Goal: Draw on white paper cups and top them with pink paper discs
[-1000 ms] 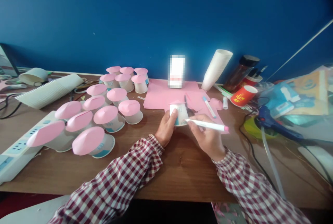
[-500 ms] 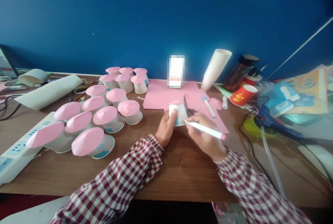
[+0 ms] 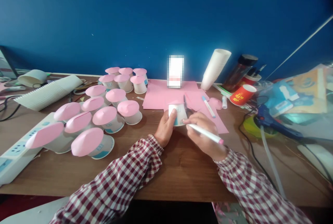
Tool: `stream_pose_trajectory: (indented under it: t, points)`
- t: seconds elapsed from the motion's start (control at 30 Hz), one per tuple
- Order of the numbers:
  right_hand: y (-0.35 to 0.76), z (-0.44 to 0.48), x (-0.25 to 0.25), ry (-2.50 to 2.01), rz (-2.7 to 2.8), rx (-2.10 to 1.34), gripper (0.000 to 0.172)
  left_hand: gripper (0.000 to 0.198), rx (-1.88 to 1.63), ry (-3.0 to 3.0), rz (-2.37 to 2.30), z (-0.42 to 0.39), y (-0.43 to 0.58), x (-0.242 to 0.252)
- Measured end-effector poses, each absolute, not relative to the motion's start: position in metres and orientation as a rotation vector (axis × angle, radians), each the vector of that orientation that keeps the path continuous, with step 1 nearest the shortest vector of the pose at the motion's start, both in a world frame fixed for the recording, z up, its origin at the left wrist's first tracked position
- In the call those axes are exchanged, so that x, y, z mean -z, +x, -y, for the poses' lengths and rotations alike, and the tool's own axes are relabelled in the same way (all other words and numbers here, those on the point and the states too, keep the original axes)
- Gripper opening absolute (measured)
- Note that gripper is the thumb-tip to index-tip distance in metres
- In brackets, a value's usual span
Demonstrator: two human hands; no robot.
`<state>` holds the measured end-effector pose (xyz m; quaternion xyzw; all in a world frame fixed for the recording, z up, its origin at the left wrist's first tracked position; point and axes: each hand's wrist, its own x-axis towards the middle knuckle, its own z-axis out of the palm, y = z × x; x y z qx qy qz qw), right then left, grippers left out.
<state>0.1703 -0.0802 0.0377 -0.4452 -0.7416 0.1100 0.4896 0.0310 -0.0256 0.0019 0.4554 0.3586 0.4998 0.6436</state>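
Note:
My left hand (image 3: 165,126) is closed round the left side of a white paper cup (image 3: 179,114) with blue print, its thumb lying across the front. The cup stands upside down in the grip, wide rim toward me. In my right hand (image 3: 201,133) is a white marker (image 3: 206,133) with a pink end pointing down to the right. Fingertips of that hand are at the cup's lower right edge; whether they touch it I cannot tell. Pink paper sheets (image 3: 156,95) lie just behind the cup, with a second marker (image 3: 208,107) resting on them.
Several upturned paper cups with pink cone tops (image 3: 105,115) stand to the left, beside a power strip (image 3: 19,147). Stacked cups (image 3: 215,67) lean at the back; another stack (image 3: 52,92) lies left. A red cup (image 3: 243,94) and a blue glue gun (image 3: 275,123) are on the right.
The marker in my right hand has tilted and its front has drawn slightly away from the cup, down and right. My left hand and the cup stay almost in place.

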Motion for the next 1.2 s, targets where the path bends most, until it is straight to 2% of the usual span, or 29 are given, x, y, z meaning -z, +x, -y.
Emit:
stream_pose_trajectory:
  t: [0.3, 0.43, 0.57, 0.7, 0.87, 1.0, 1.2]
  points:
    - [0.171, 0.080, -0.039, -1.083, 1.819, -0.282, 0.015, 0.047, -1.132, 1.003, -0.819, 0.025, 0.031, -0.001]
    - [0.173, 0.081, -0.040, -1.115, 1.685, -0.322, 0.007, 0.048, -1.106, 0.908, -0.765, 0.026, 0.032, -0.002]
    - [0.179, 0.074, -0.034, -1.181, 1.252, -0.588, 0.012, 0.049, -1.073, 0.791, -0.621, 0.025, 0.033, -0.005]
    - [0.184, 0.062, -0.028, -1.062, 0.870, -0.944, 0.020, 0.047, -1.057, 0.741, -0.606, 0.026, 0.033, -0.008]
    - [0.184, 0.059, -0.030, -1.002, 0.799, -1.121, 0.027, 0.048, -1.054, 0.718, -0.607, 0.025, 0.032, -0.007]
    - [0.178, 0.065, -0.031, -1.009, 0.947, -1.100, 0.024, 0.050, -1.056, 0.740, -0.616, 0.025, 0.033, -0.005]
    - [0.170, 0.077, -0.032, -1.136, 1.335, -0.712, 0.014, 0.049, -1.085, 0.884, -0.677, 0.026, 0.034, -0.005]
